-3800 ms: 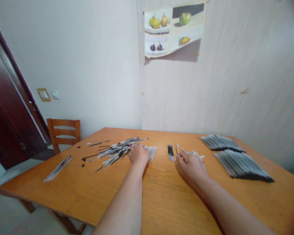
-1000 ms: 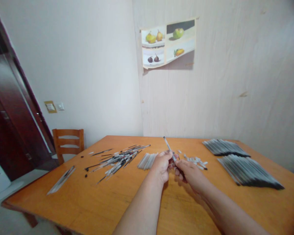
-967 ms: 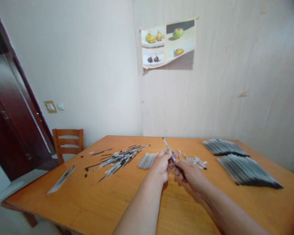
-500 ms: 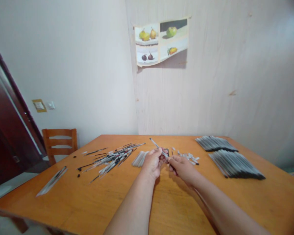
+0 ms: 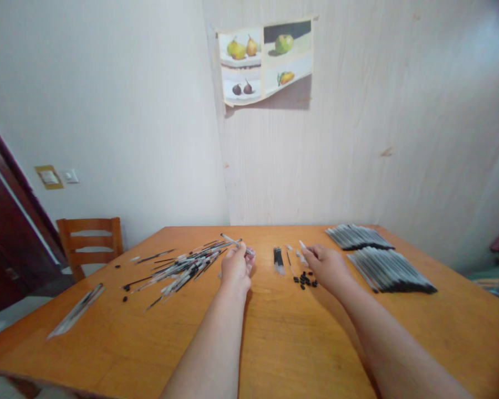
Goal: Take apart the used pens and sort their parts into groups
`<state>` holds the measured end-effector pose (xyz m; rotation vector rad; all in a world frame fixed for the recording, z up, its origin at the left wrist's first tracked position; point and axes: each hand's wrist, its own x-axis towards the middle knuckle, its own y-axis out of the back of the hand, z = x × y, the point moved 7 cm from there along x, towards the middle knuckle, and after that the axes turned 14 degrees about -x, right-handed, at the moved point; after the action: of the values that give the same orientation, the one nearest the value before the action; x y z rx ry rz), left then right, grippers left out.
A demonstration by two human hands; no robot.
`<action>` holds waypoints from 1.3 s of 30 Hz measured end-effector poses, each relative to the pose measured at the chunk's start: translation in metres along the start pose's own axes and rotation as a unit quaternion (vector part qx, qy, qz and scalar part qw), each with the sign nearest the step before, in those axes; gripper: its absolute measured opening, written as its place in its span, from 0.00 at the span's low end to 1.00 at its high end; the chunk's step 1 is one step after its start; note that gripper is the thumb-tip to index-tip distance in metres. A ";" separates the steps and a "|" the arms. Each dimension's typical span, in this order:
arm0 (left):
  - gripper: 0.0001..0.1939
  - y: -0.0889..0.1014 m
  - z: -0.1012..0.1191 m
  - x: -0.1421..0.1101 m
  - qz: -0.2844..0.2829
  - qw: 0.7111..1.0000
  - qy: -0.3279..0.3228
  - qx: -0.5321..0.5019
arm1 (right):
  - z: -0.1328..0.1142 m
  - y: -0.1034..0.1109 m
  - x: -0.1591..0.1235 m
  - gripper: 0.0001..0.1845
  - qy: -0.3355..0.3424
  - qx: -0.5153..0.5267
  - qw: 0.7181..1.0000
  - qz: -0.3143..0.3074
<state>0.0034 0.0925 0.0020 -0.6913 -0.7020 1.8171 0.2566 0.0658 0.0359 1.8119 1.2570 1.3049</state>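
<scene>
My left hand (image 5: 236,270) is closed around a clear pen (image 5: 229,239), tilted up to the left above the table. My right hand (image 5: 328,269) pinches a small white pen cap (image 5: 302,244) between thumb and fingers. Beneath and beside the right hand lie several small black plugs (image 5: 304,280) and a few white caps, partly hidden by the fingers. Between the hands is a row of dark refills (image 5: 278,259), with a single thin refill (image 5: 288,259) to their right. A jumbled pile of pen parts (image 5: 187,270) lies left of my left hand, which covers most of the clear barrels.
Two rows of pens, a rear row (image 5: 357,237) and a nearer row (image 5: 391,271), lie on the right of the wooden table (image 5: 283,343). A clear sleeve (image 5: 75,313) with pen pieces lies at the left. A wooden chair (image 5: 89,242) stands beyond the left edge.
My hands have parted: the left moved left with the pen, the right moved right and now pinches a white cap. The black plugs and refills between them have come into view.
</scene>
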 end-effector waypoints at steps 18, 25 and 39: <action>0.11 -0.022 -0.010 -0.014 -0.117 0.949 -0.101 0.275 | 0.069 -0.026 0.004 0.16 -0.143 -0.122 0.979 -0.084; 0.08 -0.021 -0.018 -0.012 -0.141 0.927 -0.102 0.333 | 0.071 -0.023 0.007 0.15 -0.141 -0.113 0.982 -0.063; 0.05 -0.037 -0.009 -0.032 -0.206 0.803 -0.236 0.507 | -0.036 -0.029 -0.023 0.29 -0.037 0.359 0.914 -0.184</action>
<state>0.0421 0.0752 0.0274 0.6071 -0.0711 1.6332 0.2111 0.0537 0.0149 1.9043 2.0954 0.5817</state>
